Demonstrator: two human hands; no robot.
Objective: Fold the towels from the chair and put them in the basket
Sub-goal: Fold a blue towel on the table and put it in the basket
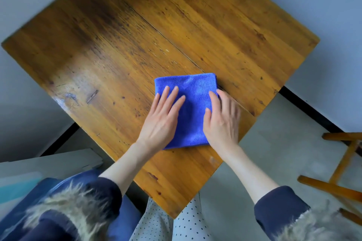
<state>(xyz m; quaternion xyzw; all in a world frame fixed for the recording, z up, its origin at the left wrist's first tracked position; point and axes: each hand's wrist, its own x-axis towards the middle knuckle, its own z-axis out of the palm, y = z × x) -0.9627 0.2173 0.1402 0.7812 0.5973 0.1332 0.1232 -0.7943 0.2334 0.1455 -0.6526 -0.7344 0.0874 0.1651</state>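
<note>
A blue towel (193, 103) lies folded into a rectangle on the wooden table (121, 45), near its right edge. My left hand (163, 118) rests flat on the towel's left half, fingers spread and pointing away from me. My right hand (222, 120) lies flat on the towel's right edge, with its outer fingers over the table. Neither hand grips the cloth. No basket is in view.
A wooden chair frame (344, 164) stands on the grey floor at the right. A grey box-like surface (47, 162) sits at the lower left beside a blue item (125, 219) under my left sleeve. Walls close in behind the table's far corners.
</note>
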